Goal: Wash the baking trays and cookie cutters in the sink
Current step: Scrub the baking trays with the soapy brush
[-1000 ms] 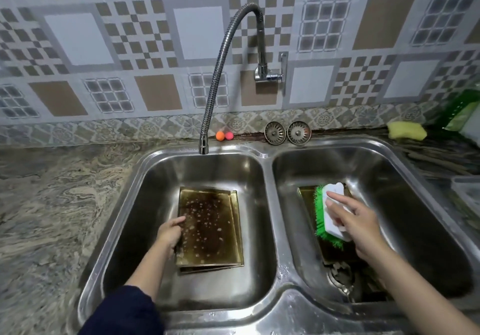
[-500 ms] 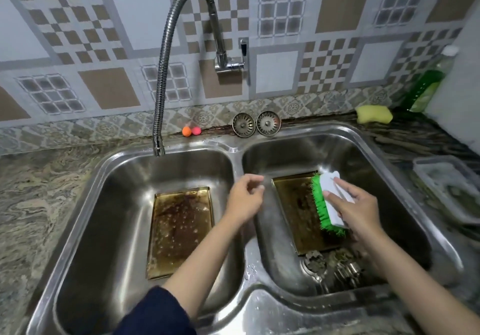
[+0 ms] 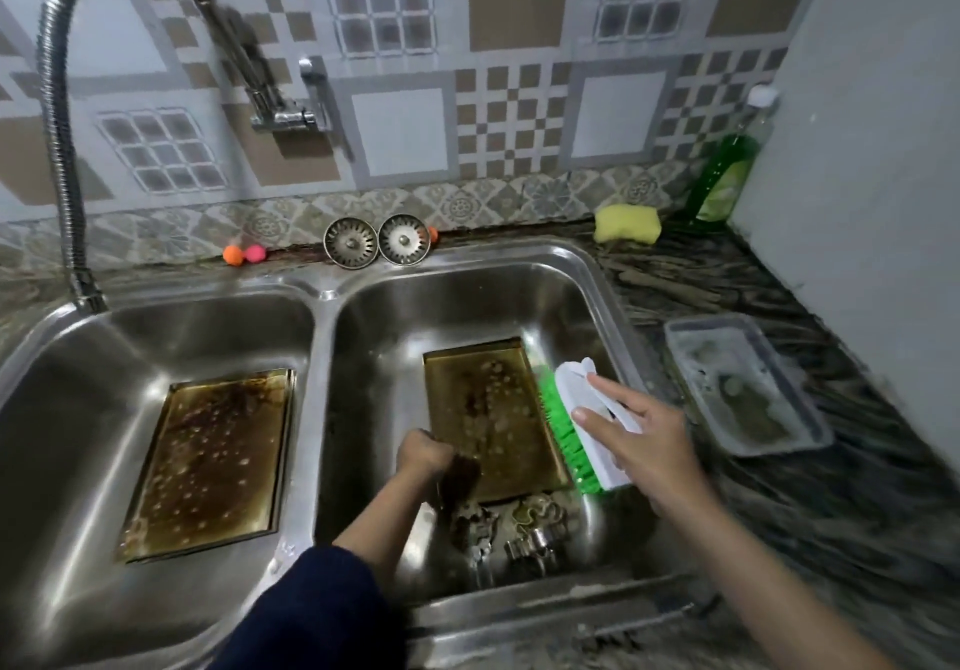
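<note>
A double steel sink (image 3: 322,300) set in a dark marbled counter (image 3: 779,513). Left basin: one stained baking tray (image 3: 208,461) lies flat on the bottom, spotted with suds. Right basin: a second stained tray (image 3: 493,409) lies flat, its near left corner hidden by the left hand (image 3: 423,456), which is curled at that corner; whether it actually grips the rim cannot be told. The right hand (image 3: 644,440) holds a white scrub brush (image 3: 587,425) with green bristles along the tray's right edge, index finger extended over the brush back, the remaining fingers hidden behind it. Cookie cutters (image 3: 519,534) lie heaped at the near end of the right basin, their shapes blurred and hard to make out. On the far ledge: two strainer plugs (image 3: 376,240), small orange and pink balls (image 3: 244,254), a yellow sponge (image 3: 626,223) and a green soap bottle (image 3: 727,170). A clear plastic tub (image 3: 743,388) sits on the counter right of the sink. The flexible faucet (image 3: 62,149) is cut off at the top edge.
</note>
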### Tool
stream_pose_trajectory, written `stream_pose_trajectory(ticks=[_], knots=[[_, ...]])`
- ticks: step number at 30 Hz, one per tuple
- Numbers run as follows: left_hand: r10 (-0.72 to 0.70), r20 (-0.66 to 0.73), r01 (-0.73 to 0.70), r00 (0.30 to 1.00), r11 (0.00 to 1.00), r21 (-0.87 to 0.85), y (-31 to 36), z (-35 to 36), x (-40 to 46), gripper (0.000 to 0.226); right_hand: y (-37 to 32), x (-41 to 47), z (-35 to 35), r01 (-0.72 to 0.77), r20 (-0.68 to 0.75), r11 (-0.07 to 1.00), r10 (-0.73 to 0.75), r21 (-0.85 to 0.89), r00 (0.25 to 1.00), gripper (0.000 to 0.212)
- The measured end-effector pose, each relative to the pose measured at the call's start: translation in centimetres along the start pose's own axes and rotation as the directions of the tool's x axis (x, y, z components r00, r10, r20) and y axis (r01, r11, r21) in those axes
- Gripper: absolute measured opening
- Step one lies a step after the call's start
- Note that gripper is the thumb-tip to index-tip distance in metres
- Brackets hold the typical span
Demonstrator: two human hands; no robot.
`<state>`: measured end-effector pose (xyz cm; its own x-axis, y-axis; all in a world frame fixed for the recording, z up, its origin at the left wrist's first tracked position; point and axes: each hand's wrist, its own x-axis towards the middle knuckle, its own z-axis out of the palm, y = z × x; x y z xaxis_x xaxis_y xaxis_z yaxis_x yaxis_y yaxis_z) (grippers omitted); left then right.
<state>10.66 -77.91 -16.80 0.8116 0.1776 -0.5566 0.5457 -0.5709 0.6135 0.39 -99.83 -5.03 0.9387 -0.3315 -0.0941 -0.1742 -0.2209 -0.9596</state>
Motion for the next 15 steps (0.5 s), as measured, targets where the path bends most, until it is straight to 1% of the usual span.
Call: stream_pose_trajectory(ticks=[2, 5, 6, 8, 10, 12, 15], knots=[[-0.011, -0.092, 0.010, 0.996, 1.000, -0.012, 0.2, 0.7, 0.1, 0.012, 0.2, 0.4, -2.1, 0.016, 0.028, 1.000, -0.016, -0.016, 0.999, 0.046], [-0.002, -0.142, -0.011, 0.990, 0.996, -0.088, 0.3, 1.5, 0.2, 0.003, 0.1, 0.7, -4.6, 0.041, 0.063, 0.999, -0.041, -0.014, 0.997, 0.047], [0.020, -0.129, -0.037, 0.991, 0.991, -0.126, 0.7, 1.6, -0.3, 0.008, 0.1, 0.9, -5.4, 0.053, 0.069, 0.999, -0.052, -0.010, 0.996, 0.046], [0.076, -0.054, -0.086, 0.996, 0.976, -0.199, 1.6, 1.5, -1.9, 0.019, -0.3, 1.5, -7.1, 0.086, 0.072, 0.996, -0.085, -0.009, 0.994, 0.045], [0.125, 0.011, -0.120, 0.992, 0.967, -0.226, 2.5, 1.2, -3.4, 0.031, -0.8, 2.3, -8.8, 0.124, 0.044, 0.992, -0.123, -0.029, 0.991, 0.045], [0.169, 0.041, -0.157, 0.985, 0.964, -0.213, 3.5, 1.2, -4.8, 0.038, -1.2, 3.2, -10.8, 0.162, -0.006, 0.981, -0.163, -0.107, 0.987, 0.047], [0.234, 0.036, -0.224, 0.971, 0.956, -0.188, 5.2, 1.3, -6.5, 0.039, -1.4, 4.6, -13.8, 0.217, -0.036, 0.937, -0.236, -0.275, 0.971, 0.056]])
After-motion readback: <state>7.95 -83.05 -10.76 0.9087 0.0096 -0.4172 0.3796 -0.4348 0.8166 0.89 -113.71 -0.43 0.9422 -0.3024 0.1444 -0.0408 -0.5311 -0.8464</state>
